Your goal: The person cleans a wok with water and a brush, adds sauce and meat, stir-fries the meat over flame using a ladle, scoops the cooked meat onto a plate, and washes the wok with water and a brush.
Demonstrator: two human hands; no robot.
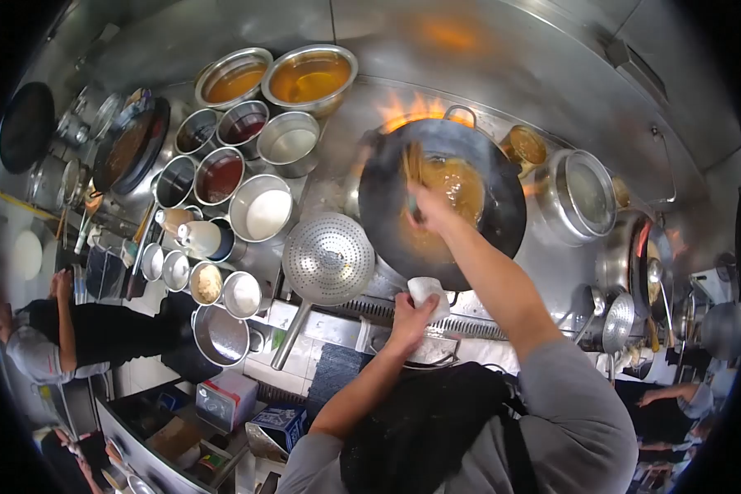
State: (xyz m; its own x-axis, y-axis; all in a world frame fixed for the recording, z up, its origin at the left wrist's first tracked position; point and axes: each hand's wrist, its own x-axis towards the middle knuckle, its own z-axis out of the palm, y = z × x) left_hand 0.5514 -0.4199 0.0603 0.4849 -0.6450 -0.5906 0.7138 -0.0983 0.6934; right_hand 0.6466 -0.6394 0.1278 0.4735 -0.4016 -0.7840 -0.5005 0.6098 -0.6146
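Note:
A large black wok (502,193) sits over a burner, with orange flames at its far rim and brownish liquid (457,185) inside. My right hand (428,207) reaches over the wok, closed around what looks like a bamboo wok brush (414,163); its bristle end is blurred against the liquid. At the near rim, my left hand (411,321) is closed on a folded white cloth (428,296), which lies close against the wok's edge. Left of the wok rests a perforated strainer (329,259), its handle pointing toward me.
Several metal pots of sauces and powders (261,207) stand at left, behind squeeze bottles (199,237). Two basins of orange liquid (311,78) are at the back. A lidded pot (580,196) stands right. Another person (66,329) is at far left, with others at lower right.

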